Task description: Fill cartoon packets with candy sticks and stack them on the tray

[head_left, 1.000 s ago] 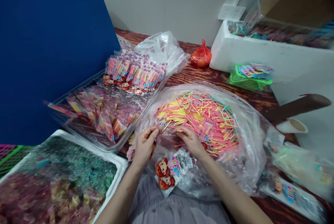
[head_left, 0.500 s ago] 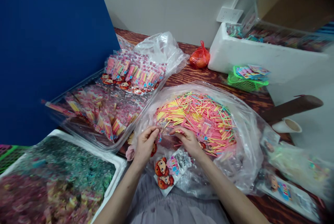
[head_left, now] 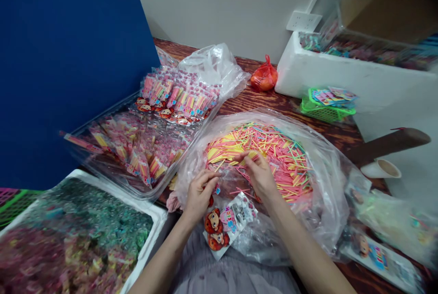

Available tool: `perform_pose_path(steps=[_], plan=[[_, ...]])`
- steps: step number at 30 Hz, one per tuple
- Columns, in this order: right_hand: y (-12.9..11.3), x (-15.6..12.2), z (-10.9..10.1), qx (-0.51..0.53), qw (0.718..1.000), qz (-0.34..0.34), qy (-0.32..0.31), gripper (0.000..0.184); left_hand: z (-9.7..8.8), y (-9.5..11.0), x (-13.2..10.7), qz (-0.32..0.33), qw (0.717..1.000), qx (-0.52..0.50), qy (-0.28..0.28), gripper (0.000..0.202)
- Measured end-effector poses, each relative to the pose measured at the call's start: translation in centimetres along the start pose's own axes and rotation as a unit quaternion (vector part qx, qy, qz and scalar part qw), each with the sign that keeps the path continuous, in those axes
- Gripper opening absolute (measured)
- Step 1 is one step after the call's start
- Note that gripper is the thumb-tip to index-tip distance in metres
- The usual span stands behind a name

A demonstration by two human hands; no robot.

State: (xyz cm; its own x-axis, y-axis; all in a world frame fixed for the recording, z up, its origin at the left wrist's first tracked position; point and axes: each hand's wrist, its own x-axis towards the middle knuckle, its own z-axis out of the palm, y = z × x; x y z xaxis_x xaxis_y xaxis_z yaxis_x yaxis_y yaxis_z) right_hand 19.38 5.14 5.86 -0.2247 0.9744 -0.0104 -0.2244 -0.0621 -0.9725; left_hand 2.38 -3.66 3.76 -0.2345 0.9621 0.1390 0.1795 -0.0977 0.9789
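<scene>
My left hand point(head_left: 201, 192) is closed at the near left of the clear bag. Its fingers pinch a small printed packet, mostly hidden behind them; blue and red print shows below. A pale yellow stick point(head_left: 221, 165) juts up by its fingertips. My right hand point(head_left: 260, 174), also closed, grips a few thin pink and yellow sticks point(head_left: 238, 158) above the heap. Beneath both hands, loose coloured sticks point(head_left: 290, 180) fill the wide clear plastic bag point(head_left: 325, 212). A printed pouch point(head_left: 222, 225) with red-haired cartoon faces lies at the bag's near edge.
Left of the bag, a clear tray point(head_left: 112, 182) carries several filled packets. A white foam box point(head_left: 155, 214) of colourful pieces stands at lower left. Behind are a red bag point(head_left: 265, 77) and a green basket point(head_left: 325, 112). A paper cup point(head_left: 381, 169) lies on its side at right.
My right hand has moved up and forward over the heap with its sticks. My left hand has turned and lowered slightly, and a yellow stick now shows by its fingertips.
</scene>
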Motion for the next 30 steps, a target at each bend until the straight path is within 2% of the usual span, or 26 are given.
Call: perform_pose_path(steps=[3, 6, 12, 16, 20, 24, 27, 28, 30], plan=[[-1.5, 1.3, 1.4, 0.141, 0.99, 0.021, 0.009, 0.018, 0.6, 0.1, -0.1, -0.017, 1.0, -0.007, -0.013, 0.018], [-2.1, 1.8, 2.8, 0.189, 0.981, 0.045, -0.005, 0.022, 1.0, 0.0, -0.1, -0.045, 0.998, -0.03, -0.015, 0.017], [-1.5, 0.4, 3.4, 0.156, 0.982, 0.103, -0.039, 0.022, 1.1, -0.7, -0.4, -0.083, 0.994, -0.07, -0.005, 0.016], [-2.0, -0.5, 3.1, 0.15, 0.982, 0.112, -0.029, 0.022, 1.2, -0.7, -0.6, -0.09, 0.993, -0.081, -0.012, 0.017], [-2.8, -1.1, 3.3, 0.061, 0.991, 0.107, -0.055, 0.022, 1.4, -0.2, -0.5, -0.076, 0.993, -0.087, -0.003, 0.015], [-3.1, -2.0, 3.4, -0.062, 0.986, 0.125, -0.095, 0.03, 1.3, 0.2, -0.3, -0.052, 0.993, -0.104, 0.017, 0.013], [-3.2, -2.6, 3.3, -0.118, 0.988, 0.065, -0.071, 0.049, 1.2, 0.5, -0.1, -0.034, 0.992, -0.121, 0.022, 0.012], [-3.3, -2.7, 3.3, -0.142, 0.987, 0.033, -0.061, 0.049, 1.1, 0.6, 0.0, -0.031, 0.991, -0.126, 0.024, 0.011], [-3.7, -2.9, 3.2, -0.207, 0.976, -0.038, -0.061, 0.034, 1.1, 0.8, 0.3, -0.03, 0.99, -0.138, 0.024, 0.01]])
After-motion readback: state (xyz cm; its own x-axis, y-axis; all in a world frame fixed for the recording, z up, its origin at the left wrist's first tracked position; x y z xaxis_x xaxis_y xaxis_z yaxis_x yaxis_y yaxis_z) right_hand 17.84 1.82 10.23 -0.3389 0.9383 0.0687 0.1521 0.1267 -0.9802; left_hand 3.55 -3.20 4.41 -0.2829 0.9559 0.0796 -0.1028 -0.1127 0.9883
